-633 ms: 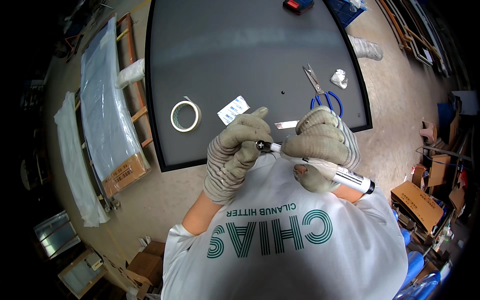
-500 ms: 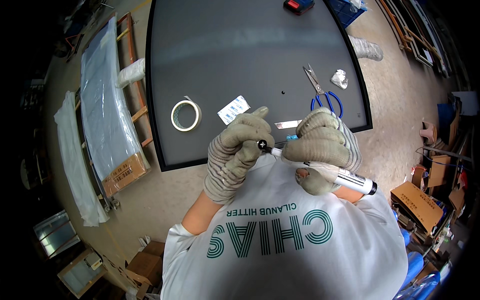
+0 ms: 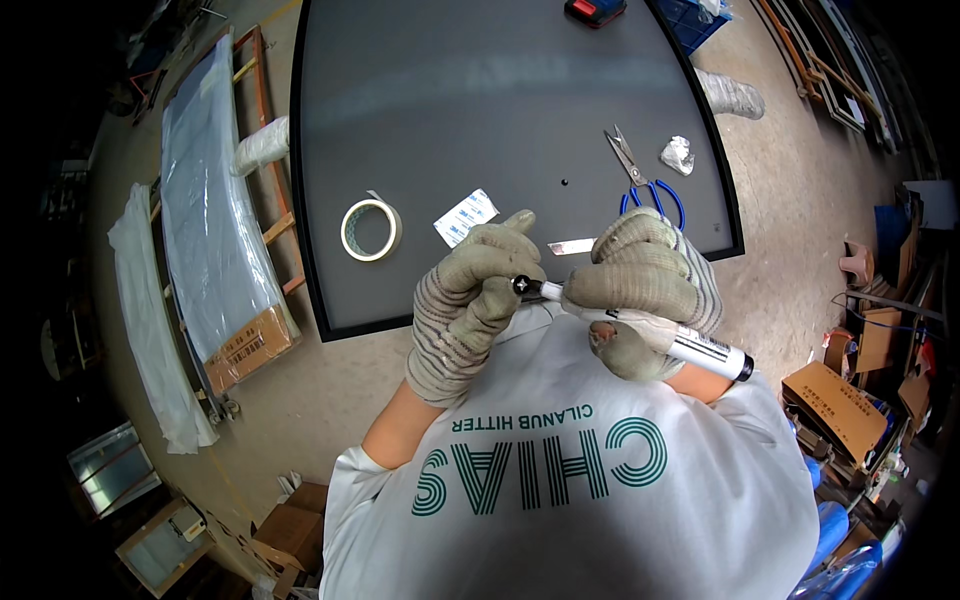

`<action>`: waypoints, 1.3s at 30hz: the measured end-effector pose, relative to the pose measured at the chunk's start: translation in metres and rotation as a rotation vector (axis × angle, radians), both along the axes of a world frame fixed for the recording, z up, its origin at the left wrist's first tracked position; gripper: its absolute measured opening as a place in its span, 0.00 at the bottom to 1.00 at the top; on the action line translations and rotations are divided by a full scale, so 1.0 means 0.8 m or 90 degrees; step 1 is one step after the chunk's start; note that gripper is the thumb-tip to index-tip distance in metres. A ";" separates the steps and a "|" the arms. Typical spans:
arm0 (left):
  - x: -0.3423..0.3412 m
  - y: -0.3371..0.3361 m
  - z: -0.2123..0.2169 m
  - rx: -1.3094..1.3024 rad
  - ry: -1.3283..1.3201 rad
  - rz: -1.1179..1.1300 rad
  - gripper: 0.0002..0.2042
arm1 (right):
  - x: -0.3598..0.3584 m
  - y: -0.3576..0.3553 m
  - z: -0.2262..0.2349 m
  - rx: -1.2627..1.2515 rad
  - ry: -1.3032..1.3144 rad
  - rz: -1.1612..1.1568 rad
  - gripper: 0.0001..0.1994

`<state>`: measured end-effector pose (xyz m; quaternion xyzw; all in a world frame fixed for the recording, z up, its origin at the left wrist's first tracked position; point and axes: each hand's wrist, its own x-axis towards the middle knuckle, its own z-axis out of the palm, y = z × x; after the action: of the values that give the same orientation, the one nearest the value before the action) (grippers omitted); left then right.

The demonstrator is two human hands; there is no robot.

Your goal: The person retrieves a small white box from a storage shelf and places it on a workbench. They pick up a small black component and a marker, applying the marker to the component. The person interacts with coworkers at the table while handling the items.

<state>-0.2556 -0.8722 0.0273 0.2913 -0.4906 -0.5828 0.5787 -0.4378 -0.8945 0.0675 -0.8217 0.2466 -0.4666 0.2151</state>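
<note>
In front of my chest, my left hand (image 3: 472, 285), in a grey knitted glove, pinches a small screw with a dark head (image 3: 520, 285). A pale cross shows in that head; the shank is hidden in the fingers. My gloved right hand (image 3: 648, 280) is closed round a white marker pen (image 3: 706, 351) with a black rear end. The pen lies aslant, its tip end meeting the screw head. One fingertip of the right glove is torn. Just beyond the hands are a metal blade strip (image 3: 572, 246), a white and blue packet (image 3: 466, 217) and blue-handled scissors (image 3: 645, 185).
The hands are over the near edge of a dark, black-framed panel (image 3: 450, 120). On it lie a tape roll (image 3: 372, 231), a crumpled white wad (image 3: 677, 155), a tiny black piece (image 3: 564, 182) and a red-and-black battery-like block (image 3: 596, 10). Wrapped panels (image 3: 215, 190) lean left; cardboard (image 3: 834, 412) lies right.
The pen tip has moved slightly closer against the screw head, and less of its black tip shows. A small blue thing by the right hand is now hidden.
</note>
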 end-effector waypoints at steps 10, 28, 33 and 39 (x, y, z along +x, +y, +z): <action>0.000 0.001 0.007 0.039 -0.005 -0.002 0.14 | 0.001 -0.002 -0.005 -0.034 -0.014 -0.002 0.10; 0.000 -0.005 0.004 0.019 -0.015 0.010 0.14 | 0.016 -0.010 -0.003 -0.071 -0.093 0.012 0.09; 0.001 -0.007 0.004 0.006 -0.015 0.005 0.14 | 0.016 -0.010 -0.006 -0.064 -0.083 0.007 0.07; 0.003 -0.007 0.000 0.015 -0.002 -0.005 0.13 | 0.007 -0.007 -0.005 -0.022 -0.027 -0.017 0.10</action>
<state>-0.2532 -0.8776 0.0270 0.2971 -0.4861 -0.5901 0.5720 -0.4325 -0.8998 0.0637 -0.8118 0.2449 -0.4912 0.1994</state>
